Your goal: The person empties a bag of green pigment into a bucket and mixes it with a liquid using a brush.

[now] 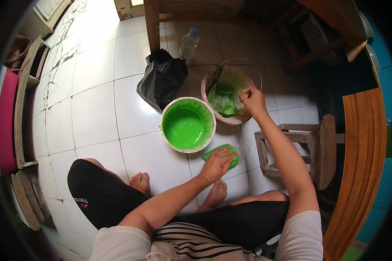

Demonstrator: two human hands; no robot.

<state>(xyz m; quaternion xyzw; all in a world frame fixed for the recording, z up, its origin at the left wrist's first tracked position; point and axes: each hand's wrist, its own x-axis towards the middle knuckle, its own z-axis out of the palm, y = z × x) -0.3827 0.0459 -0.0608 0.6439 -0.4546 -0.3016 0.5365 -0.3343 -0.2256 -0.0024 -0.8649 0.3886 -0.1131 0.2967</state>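
The bucket (188,125) stood on the tiled floor (96,113), just ahead of the person's feet. To the bucket's right and slightly behind it sat the basin (227,93), touching or nearly touching it, with the right hand (252,100) at the basin's rim. In front of the bucket, to its right, the lid (224,154) lay flat under the left hand (217,163). Behind the bucket to its left slumped a bag (162,78), and behind the bucket stood a bottle (188,43). Farther right of the bucket stood a stool (313,150).

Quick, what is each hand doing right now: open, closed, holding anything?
Left hand: open, palm pressed flat on the green lid on the floor.
Right hand: fingers pinched shut at the pink basin rim; what it pinches cannot be told.
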